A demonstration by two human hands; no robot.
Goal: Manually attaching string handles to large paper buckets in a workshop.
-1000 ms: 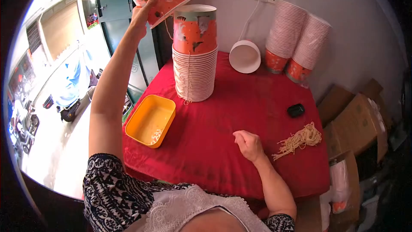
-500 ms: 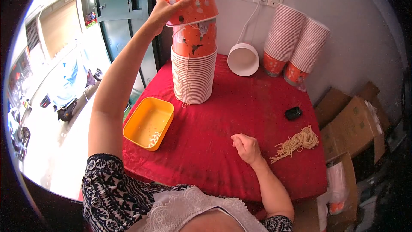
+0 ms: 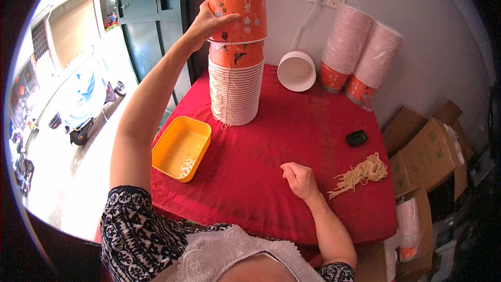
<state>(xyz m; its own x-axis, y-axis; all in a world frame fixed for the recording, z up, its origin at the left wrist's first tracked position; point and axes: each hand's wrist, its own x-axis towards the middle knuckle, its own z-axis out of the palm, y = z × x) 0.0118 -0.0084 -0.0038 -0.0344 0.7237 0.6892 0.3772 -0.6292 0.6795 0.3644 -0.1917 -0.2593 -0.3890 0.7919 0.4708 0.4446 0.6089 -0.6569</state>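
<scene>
"How far along is the stack (image 3: 237, 91)?"
"Bottom-up on the table (image 3: 271, 209), rims packed tight. The top cup (image 3: 250, 15) is only partly over it: I see orange below its rim, so I judge it not yet fully nested."
"Grip?"
"My left hand (image 3: 206, 22) grasps that cup, thumb across its front. My right hand (image 3: 301, 179) is curled, nothing visible in it."
"What's left?"
"That gap, as I judge it. Loose strings (image 3: 368, 169) lie right of the right hand."
</scene>
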